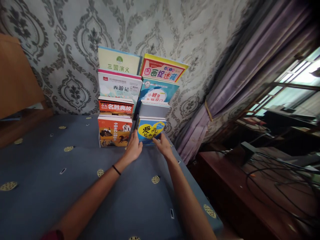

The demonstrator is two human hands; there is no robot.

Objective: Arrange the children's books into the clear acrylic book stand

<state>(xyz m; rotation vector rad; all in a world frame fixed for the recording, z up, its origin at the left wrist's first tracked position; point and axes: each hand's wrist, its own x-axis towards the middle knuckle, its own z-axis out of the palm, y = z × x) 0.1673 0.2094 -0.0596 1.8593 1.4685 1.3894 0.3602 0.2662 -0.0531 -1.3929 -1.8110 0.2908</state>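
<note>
A blue book with a yellow heart on its cover (151, 128) stands upright at the front of the right column of books. My left hand (134, 147) grips its left edge, and my right hand (163, 145) is closed on its lower right edge. Left of it, close to my left hand, is an orange book (115, 130). Behind that rise a red-orange book (116, 108), a white book with a pink top (120, 85) and a pale green book (120, 61). The right column holds a plain grey book (154, 110), a teal book (160, 90) and a red-and-yellow book (163, 68).
The books stand on a dark blue patterned cloth (82, 186) against a wallpapered wall (75, 60). On the left is a brown wooden piece of furniture (20, 76). To the right are a purple curtain (232, 76) and a reddish-brown table (232, 186) with black cables (265, 186).
</note>
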